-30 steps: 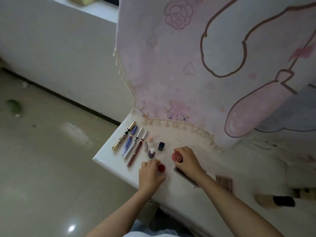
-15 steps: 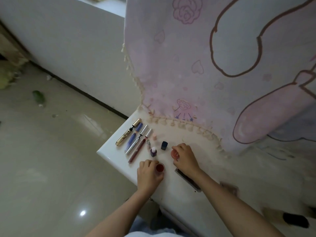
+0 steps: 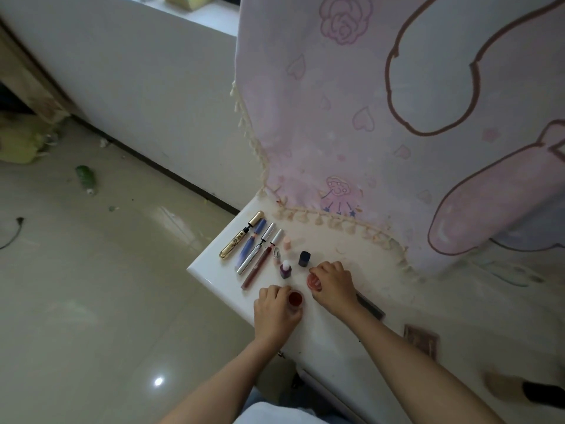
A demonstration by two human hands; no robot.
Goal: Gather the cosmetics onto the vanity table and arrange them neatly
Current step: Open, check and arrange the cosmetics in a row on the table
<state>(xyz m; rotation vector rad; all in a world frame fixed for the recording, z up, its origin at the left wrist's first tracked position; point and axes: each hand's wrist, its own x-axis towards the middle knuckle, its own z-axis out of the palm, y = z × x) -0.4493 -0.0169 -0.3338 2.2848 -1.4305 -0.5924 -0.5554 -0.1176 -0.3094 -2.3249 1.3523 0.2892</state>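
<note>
- Left hand [image 3: 276, 310] curls round a dark red jar [image 3: 295, 298] near the worktop [image 3: 211, 273] edge.
- Right hand [image 3: 333, 283] grips a pink jar [image 3: 314, 281] beside the purple bottle [image 3: 285, 268].
- Tubes [image 3: 258, 247] lie in a row.

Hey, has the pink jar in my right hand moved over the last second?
Yes. The pink jar in the right hand has slid left, closer to the purple bottle and the dark blue cap.

Bare tabletop [image 3: 333, 250] btwn blue bottle [image 3: 304, 258] & fringe [image 3: 334, 223]
</note>
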